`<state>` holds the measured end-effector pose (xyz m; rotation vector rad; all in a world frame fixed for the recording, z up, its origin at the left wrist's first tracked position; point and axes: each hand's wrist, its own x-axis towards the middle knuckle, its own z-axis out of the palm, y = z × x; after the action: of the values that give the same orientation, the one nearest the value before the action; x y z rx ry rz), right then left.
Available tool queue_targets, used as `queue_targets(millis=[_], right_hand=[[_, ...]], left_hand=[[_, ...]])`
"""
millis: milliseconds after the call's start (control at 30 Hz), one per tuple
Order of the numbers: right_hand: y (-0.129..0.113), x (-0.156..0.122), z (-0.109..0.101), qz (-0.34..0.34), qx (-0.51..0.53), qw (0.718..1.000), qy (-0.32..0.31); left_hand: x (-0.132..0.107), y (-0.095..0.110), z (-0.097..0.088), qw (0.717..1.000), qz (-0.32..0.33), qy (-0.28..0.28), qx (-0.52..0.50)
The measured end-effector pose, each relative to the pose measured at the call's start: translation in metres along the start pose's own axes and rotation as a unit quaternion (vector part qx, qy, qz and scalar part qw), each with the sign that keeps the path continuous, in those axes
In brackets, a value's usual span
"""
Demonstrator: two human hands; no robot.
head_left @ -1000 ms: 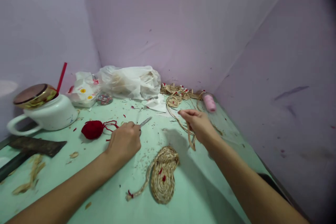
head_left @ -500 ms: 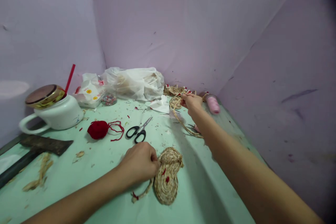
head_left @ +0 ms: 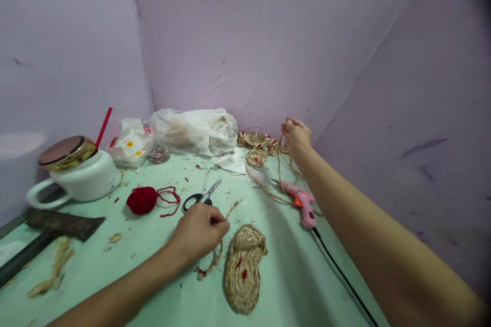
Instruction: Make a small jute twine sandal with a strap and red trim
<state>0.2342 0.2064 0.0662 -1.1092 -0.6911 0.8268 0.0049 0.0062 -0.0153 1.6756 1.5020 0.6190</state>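
Note:
My left hand (head_left: pixel 200 231) is closed on a short piece of straw cord (head_left: pixel 218 258), whose lower end is tied with red yarn. Just right of it lies a woven straw sole (head_left: pixel 245 271) with two red marks. Farther back, my right hand (head_left: pixel 297 135) is raised with its fingers pinched on a long straw cord (head_left: pixel 280 166) that hangs down to the table. Below that hand rests a pink glue gun (head_left: pixel 305 204), its light glowing. Black-handled scissors (head_left: pixel 203 196) lie behind my left hand, partly covered by it.
A red yarn ball (head_left: pixel 141 200), a white mug (head_left: pixel 90 176) and an axe-like tool (head_left: pixel 63 225) are on the left. Along the back wall stand a plastic bag (head_left: pixel 195 133), a bead jar (head_left: pixel 158 154) and more straw pieces (head_left: pixel 258 153). The glue gun's cable (head_left: pixel 341 271) runs forward.
My right hand has risen and moved right, lifting the long cord and uncovering the glue gun. My left hand has moved slightly left, away from the sole, with the short cord.

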Motion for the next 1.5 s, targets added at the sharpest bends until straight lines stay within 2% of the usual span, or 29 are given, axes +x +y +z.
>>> queue_targets(millis=[100, 200, 267, 333, 367, 467, 533, 633, 700, 767, 800, 833, 867, 900, 933, 967, 1033, 1100, 1133, 1200, 1267, 1300, 1400, 1467, 1500], right_hand=[[0.003, -0.037, -0.014, 0.037, -0.032, 0.999, -0.013], [0.001, -0.103, -0.037, 0.045, -0.044, 0.997, -0.048], [0.002, -0.154, -0.057, 0.079, -0.047, 0.99, -0.107], [0.006, -0.201, -0.076, 0.169, -0.061, 0.962, -0.207], [0.009, -0.22, -0.083, 0.181, -0.062, 0.955, -0.227], [0.017, -0.253, -0.096, 0.186, -0.042, 0.937, -0.294], [0.018, -0.258, -0.097, 0.197, -0.031, 0.928, -0.315], [0.016, -0.255, -0.096, 0.227, -0.003, 0.922, -0.313], [0.013, -0.252, -0.098, 0.246, 0.025, 0.917, -0.313], [0.009, -0.249, -0.102, 0.27, 0.051, 0.916, -0.291], [0.008, -0.247, -0.104, 0.282, 0.058, 0.919, -0.268], [0.007, -0.246, -0.106, 0.3, 0.057, 0.921, -0.243], [0.006, -0.244, -0.108, 0.31, 0.055, 0.922, -0.226], [0.006, -0.242, -0.109, 0.314, 0.052, 0.924, -0.214], [0.006, -0.241, -0.11, 0.316, 0.047, 0.925, -0.207], [0.007, -0.24, -0.11, 0.314, 0.042, 0.926, -0.205], [0.01, -0.239, -0.109, 0.311, 0.033, 0.927, -0.206], [0.014, -0.238, -0.109, 0.309, 0.031, 0.927, -0.211], [0.015, -0.238, -0.109, 0.307, 0.032, 0.926, -0.216], [0.017, -0.238, -0.109, 0.3, 0.031, 0.921, -0.249], [0.017, -0.241, -0.11, 0.285, 0.011, 0.897, -0.338], [0.016, -0.244, -0.111, 0.277, -0.006, 0.874, -0.399], [0.016, -0.256, -0.114, 0.25, -0.088, 0.779, -0.569], [0.017, -0.264, -0.117, 0.21, -0.149, 0.729, -0.633], [0.018, -0.266, -0.118, 0.186, -0.171, 0.714, -0.654]], left_hand=[[-0.003, 0.01, -0.004, 0.995, -0.025, -0.023, -0.096], [-0.009, 0.022, -0.008, 0.976, -0.071, -0.057, -0.2], [-0.014, 0.028, -0.009, 0.957, -0.091, -0.087, -0.26], [-0.021, 0.033, -0.006, 0.939, -0.098, -0.12, -0.307], [-0.025, 0.034, -0.004, 0.931, -0.1, -0.136, -0.325], [-0.035, 0.036, 0.008, 0.911, -0.113, -0.168, -0.359], [-0.041, 0.036, 0.017, 0.905, -0.114, -0.184, -0.365], [-0.046, 0.037, 0.025, 0.909, -0.091, -0.206, -0.349], [-0.044, 0.037, 0.022, 0.918, -0.052, -0.25, -0.303], [-0.037, 0.036, 0.006, 0.942, 0.0, -0.261, -0.212], [-0.031, 0.035, -0.008, 0.962, 0.02, -0.224, -0.156], [-0.024, 0.032, -0.023, 0.986, 0.049, -0.134, -0.087], [-0.018, 0.028, -0.041, 0.997, 0.071, -0.04, -0.015], [-0.011, 0.023, -0.059, 0.995, 0.075, 0.04, 0.052], [-0.005, 0.017, -0.076, 0.986, 0.071, 0.091, 0.116], [-0.001, 0.011, -0.091, 0.977, 0.068, 0.104, 0.173], [0.004, 0.002, -0.11, 0.964, 0.053, 0.032, 0.258], [0.003, -0.003, -0.114, 0.931, 0.019, -0.032, 0.362], [0.002, -0.004, -0.11, 0.915, 0.004, -0.043, 0.401], [0.0, -0.003, -0.099, 0.892, -0.016, -0.029, 0.452], [0.001, -0.004, -0.087, 0.882, -0.026, -0.012, 0.47], [0.002, -0.004, -0.083, 0.878, -0.029, -0.009, 0.478], [0.007, -0.008, -0.075, 0.872, -0.028, -0.008, 0.489], [0.008, -0.01, -0.075, 0.87, -0.023, -0.012, 0.493], [0.008, -0.01, -0.076, 0.869, -0.022, -0.014, 0.494]])
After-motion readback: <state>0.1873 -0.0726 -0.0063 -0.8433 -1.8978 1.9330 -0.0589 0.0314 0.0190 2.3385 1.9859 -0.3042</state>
